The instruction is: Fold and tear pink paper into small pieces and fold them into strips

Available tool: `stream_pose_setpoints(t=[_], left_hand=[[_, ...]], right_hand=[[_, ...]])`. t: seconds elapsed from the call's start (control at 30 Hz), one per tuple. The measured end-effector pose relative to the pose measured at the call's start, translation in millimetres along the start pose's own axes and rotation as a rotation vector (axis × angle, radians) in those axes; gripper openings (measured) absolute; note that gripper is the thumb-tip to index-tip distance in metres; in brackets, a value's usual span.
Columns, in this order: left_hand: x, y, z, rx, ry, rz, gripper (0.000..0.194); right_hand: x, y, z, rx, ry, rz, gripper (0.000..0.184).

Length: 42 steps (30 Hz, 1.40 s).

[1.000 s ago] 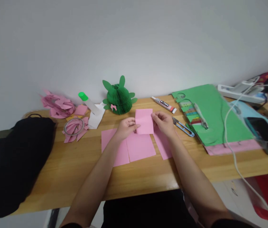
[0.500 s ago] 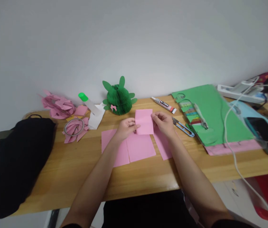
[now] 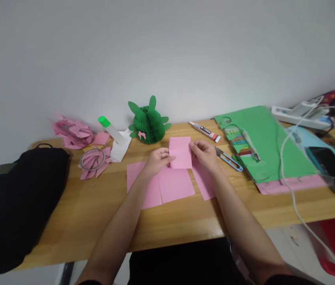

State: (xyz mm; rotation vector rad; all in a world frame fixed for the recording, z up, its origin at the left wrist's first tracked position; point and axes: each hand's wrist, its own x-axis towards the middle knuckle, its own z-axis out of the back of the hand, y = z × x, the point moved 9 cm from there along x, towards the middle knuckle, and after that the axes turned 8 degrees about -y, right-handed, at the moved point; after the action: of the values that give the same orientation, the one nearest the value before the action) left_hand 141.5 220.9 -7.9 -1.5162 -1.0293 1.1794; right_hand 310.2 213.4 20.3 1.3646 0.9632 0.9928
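Note:
Between my hands a small pink sheet of paper (image 3: 180, 152) is held up over the table. My left hand (image 3: 158, 160) pinches its lower left edge, thumb in front. At the upper right edge, my right hand (image 3: 205, 154) grips it between thumb and fingers. Beneath lie more pink paper pieces: one on the left (image 3: 148, 196), one in the middle (image 3: 176, 186), and one on the right (image 3: 204, 184), partly covered by my right hand and forearm. Just behind the held sheet stands a green honeycomb-paper figure (image 3: 148, 122) with leaf-like ears and a pink bow.
Right of my hands lie a glue tube (image 3: 205, 132), blue thread snips (image 3: 229, 159), green sheets (image 3: 274, 146) with a craft knife (image 3: 250, 145), and a phone (image 3: 333, 168). On the left are a glue stick (image 3: 112, 130), a tape roll (image 3: 92, 159), pink scraps (image 3: 74, 132) and a black bag (image 3: 25, 202).
Almost everything has stayed in place. Both hands keep their hold on the pink sheet, and the fold line seen across it earlier is fainter now.

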Motion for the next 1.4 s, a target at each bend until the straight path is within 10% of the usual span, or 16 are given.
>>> stream_pose_setpoints(t=[1.4], left_hand=[[0.4,-1.7,8.2,-0.128,-0.108,-0.003,0.032]], right_hand=[[-14.0,-4.5,-21.0,-0.068,0.248,-0.056,0.039]])
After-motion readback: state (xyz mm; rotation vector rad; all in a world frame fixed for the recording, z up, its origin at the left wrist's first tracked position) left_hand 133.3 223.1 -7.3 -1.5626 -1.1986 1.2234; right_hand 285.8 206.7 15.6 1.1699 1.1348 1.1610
